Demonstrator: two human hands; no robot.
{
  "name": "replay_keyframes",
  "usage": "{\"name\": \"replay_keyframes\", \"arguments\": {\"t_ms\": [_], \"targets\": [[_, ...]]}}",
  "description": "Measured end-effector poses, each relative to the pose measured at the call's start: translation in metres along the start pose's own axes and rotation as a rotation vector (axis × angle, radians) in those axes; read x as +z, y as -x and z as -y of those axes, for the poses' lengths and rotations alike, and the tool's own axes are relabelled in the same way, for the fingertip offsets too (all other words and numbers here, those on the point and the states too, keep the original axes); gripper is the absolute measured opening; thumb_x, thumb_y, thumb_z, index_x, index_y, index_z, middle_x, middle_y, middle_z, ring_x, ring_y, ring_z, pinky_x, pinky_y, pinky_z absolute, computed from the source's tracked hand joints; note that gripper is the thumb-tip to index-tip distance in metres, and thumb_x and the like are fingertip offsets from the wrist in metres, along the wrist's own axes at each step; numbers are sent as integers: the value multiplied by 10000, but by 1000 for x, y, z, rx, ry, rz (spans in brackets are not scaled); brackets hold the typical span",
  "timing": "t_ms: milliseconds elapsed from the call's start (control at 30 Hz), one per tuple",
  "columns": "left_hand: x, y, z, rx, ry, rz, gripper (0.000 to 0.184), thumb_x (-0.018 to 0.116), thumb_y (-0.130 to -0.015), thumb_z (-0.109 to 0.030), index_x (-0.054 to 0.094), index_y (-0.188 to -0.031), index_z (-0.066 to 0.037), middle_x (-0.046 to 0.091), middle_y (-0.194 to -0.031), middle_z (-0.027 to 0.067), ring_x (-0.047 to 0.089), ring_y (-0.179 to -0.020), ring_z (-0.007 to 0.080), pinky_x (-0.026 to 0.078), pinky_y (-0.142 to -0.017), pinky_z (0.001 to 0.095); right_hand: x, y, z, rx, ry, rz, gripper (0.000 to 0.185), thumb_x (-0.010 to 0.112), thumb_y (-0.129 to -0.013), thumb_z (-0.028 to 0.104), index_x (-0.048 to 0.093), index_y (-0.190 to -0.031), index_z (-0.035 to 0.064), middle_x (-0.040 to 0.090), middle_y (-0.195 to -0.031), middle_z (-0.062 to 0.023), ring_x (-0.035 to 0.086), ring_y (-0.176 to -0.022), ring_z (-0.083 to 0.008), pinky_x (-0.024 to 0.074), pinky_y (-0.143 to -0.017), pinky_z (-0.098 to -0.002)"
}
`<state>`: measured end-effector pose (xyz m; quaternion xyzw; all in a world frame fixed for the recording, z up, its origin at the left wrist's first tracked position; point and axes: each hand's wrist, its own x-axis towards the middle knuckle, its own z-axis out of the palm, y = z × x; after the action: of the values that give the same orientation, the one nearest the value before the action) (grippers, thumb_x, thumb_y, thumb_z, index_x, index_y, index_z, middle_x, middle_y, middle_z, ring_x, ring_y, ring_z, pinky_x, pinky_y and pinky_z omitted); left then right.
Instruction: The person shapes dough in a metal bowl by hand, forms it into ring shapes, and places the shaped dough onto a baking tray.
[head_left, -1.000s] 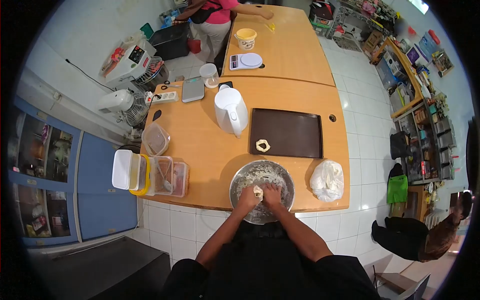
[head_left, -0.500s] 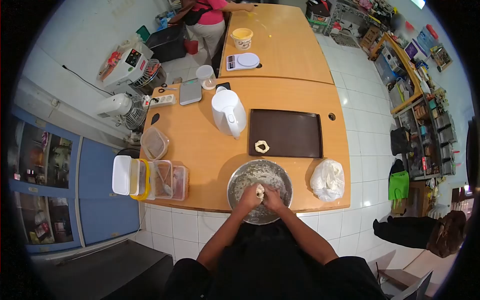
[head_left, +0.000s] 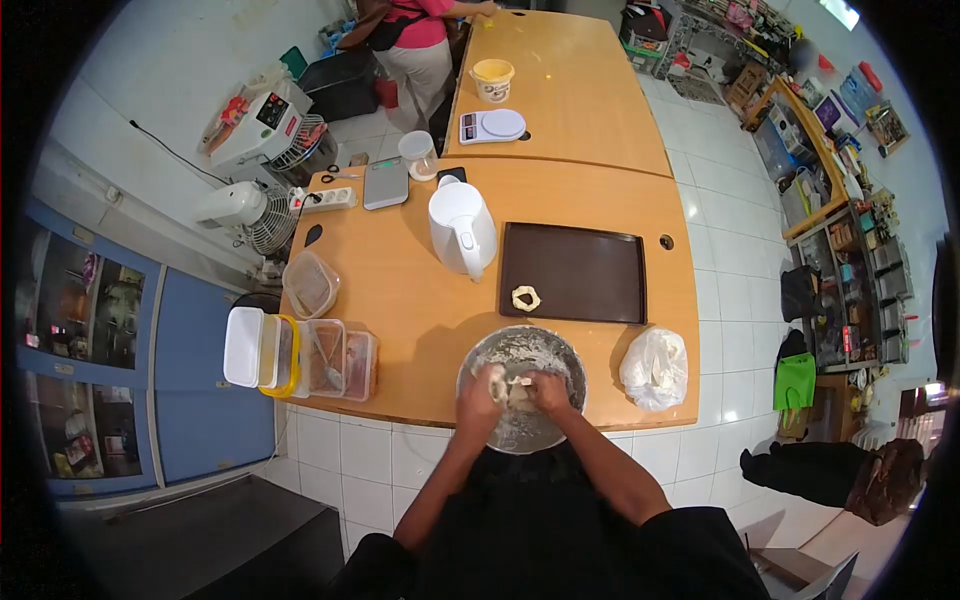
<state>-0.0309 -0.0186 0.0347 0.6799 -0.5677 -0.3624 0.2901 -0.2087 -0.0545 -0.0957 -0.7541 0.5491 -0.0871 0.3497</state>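
Observation:
A steel mixing bowl [head_left: 565, 352] with floury, sticky remains on its walls stands at the near table edge. Over its left half, my left hand [head_left: 478, 402] is closed around a lump of pale dough [head_left: 497, 380]. My right hand [head_left: 547, 392] pinches a smaller piece of dough [head_left: 520, 383] above the bowl's middle. Just beyond lies a dark brown baking tray [head_left: 577, 265], with one ring of dough [head_left: 517, 301] in its near left corner.
Right of the bowl sits a white plastic bag [head_left: 655, 370]. A white kettle [head_left: 460, 225] stands left of the tray; plastic containers [head_left: 325, 355] line the left edge. Farther off are scales [head_left: 386, 184], a tub [head_left: 493, 82] and a person in a pink top [head_left: 420, 32].
My hands, close together around the dough before, have moved apart. The left has gone left with a lump, and a separate piece now shows at my right fingers.

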Motion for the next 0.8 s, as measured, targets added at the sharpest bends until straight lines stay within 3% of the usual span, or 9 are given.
{"name": "replay_keyframes", "arguments": {"t_ms": [67,133,267,300,400,500,633,733,800], "targets": [[-20,-13,4,58,54,-74,472,593,-769,-43,526,-1236,-37,538,-1195,233,522,-1111,394,413,-952,442,5,2,-10,-40,-51,21,347,641,-768,165,640,-1113,130,653,-1073,-132,605,-1018,-317,398,-935,-476],[-15,-32,38,117,332,-27,452,578,-800,-35,526,-1249,-46,541,-1228,183,537,-1119,320,450,-926,403,5,11,-8,-53,-116,9,401,656,-793,206,601,-1175,95,616,-1154,-160,580,-1078,-323,389,-982,-454],[-21,-39,35,-178,864,254,407,550,-850,-17,528,-1255,-49,533,-1269,86,534,-1113,169,521,-829,305,-15,25,21,-64,-383,-79,574,662,-823,306,485,-1301,42,503,-1312,-196,467,-1227,-346,346,-1053,-422],[-21,-38,30,-211,904,261,359,537,-874,-20,548,-1232,-37,567,-1205,58,543,-1060,122,537,-755,241,-16,21,21,-74,-479,-107,623,659,-825,331,453,-1332,34,472,-1348,-201,426,-1272,-353,331,-1068,-419],[-5,-39,38,-306,793,285,337,536,-875,-14,559,-1211,-10,611,-1147,65,569,-1036,141,521,-801,260,-22,18,13,-37,-212,-21,579,658,-826,308,480,-1309,45,499,-1320,-195,465,-1232,-355,357,-1047,-422],[47,-46,89,-122,923,230,356,586,-844,-40,571,-1197,2,639,-1118,81,587,-1019,161,497,-841,288,-20,21,12,-43,-95,19,547,712,-782,200,505,-1257,26,546,-1243,-201,515,-1165,-356,407,-1004,-405],[61,-33,102,-114,672,113,477,693,-753,-129,583,-1203,-16,641,-1132,129,597,-1007,174,468,-876,327,-19,19,10,-12,-137,-67,492,704,-762,150,536,-1211,38,557,-1216,-203,520,-1142,-371,413,-990,-414],[49,-26,107,-128,438,267,468,672,-727,-94,589,-1182,-19,647,-1099,162,608,-1028,228,469,-887,346,0,21,3,-9,-139,-136,443,688,-762,126,560,-1179,48,568,-1193,-205,534,-1114,-378,426,-971,-417],[35,-25,80,-60,103,333,467,654,-709,-56,587,-1170,-24,622,-1129,185,603,-1031,295,476,-881,381,3,18,-5,40,-182,-164,415,678,-762,104,574,-1159,49,581,-1170,-205,548,-1091,-381,440,-949,-418]]}}
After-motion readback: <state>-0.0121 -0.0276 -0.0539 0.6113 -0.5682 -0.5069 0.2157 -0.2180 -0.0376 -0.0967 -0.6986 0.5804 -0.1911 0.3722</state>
